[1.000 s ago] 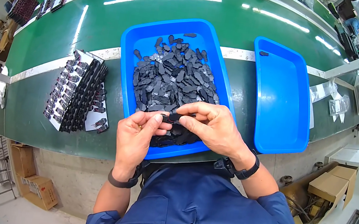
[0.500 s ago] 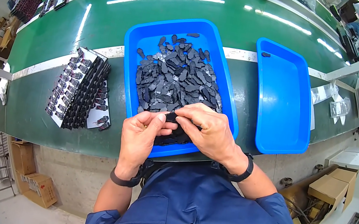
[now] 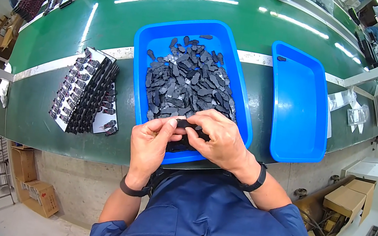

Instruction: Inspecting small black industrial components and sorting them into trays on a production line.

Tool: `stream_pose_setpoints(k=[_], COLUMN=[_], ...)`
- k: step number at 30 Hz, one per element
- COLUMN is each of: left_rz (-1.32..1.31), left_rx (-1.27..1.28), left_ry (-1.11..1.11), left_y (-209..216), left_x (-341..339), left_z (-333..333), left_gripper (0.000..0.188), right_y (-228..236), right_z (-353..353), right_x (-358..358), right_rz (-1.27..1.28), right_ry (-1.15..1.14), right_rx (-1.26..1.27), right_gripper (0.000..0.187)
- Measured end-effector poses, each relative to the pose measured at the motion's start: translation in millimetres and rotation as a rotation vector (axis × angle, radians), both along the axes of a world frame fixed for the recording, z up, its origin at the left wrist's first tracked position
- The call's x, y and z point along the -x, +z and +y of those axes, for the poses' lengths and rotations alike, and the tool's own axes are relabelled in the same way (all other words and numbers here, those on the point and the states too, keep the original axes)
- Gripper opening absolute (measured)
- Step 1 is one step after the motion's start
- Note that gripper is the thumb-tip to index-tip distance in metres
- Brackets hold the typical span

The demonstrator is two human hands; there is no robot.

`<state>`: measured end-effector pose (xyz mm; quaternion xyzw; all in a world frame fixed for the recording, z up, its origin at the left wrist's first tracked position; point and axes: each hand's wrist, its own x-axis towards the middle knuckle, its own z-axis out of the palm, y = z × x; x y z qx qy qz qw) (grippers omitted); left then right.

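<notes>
Over the near end of a blue tray (image 3: 138, 69), my left hand (image 3: 153, 139) and my right hand (image 3: 220, 138) meet around one small flat black part (image 3: 183, 123). Left thumb and fingers pinch its left end; the right thumb and forefinger grip its other end. Beneath and beyond my hands lies a heap of similar black parts (image 3: 190, 80), dark and elongated, filling much of the tray. A few separate pieces rest along its far side. What lies directly under my fingers is partly hidden.
A second blue tray (image 3: 300, 111) stands to the right with a single black part (image 3: 281, 58) at its far end. On the left of the green table (image 3: 22, 125) sit stacked white cards (image 3: 92, 67) carrying small black pieces. Cardboard boxes (image 3: 348, 197) stand below at right.
The view has shifted slightly. My fingers have moved a little on the black part, and more of it now shows between them.
</notes>
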<state>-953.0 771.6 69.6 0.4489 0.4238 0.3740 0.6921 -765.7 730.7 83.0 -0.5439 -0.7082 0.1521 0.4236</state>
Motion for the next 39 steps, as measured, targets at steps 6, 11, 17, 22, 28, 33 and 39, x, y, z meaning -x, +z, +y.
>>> stream_pose_setpoints(k=[6,11,17,22,28,33,39], left_rz=[-0.027,-0.041,-0.053,-0.045,-0.04,0.004,-0.029], left_rx=[-0.037,-0.007,-0.009,-0.043,-0.063,-0.122,-0.267], left_ry=[0.001,-0.004,-0.001,-0.001,0.011,0.026,0.082], left_y=[2,-2,-3,0,3,4,17], left_x=[-3,0,0,-2,-4,-2,-1], left_z=[-3,-4,-6,-8,-11,-12,-15], left_gripper=[0.024,0.026,0.027,0.028,0.026,0.022,0.016], right_y=[-4,-6,-5,-5,-5,-3,12], right_z=[0,-2,-2,-3,-3,-2,-9], right_x=[3,5,6,7,8,5,3], right_rz=[-0.042,-0.063,-0.105,-0.128,-0.18,-0.152,0.29], right_ry=[-0.012,-0.027,-0.015,-0.012,-0.014,0.008,-0.027], right_rx=[-0.068,-0.067,-0.103,-0.117,-0.153,-0.163,0.107], right_gripper=[0.023,0.023,0.025,0.025,0.028,0.028,0.025])
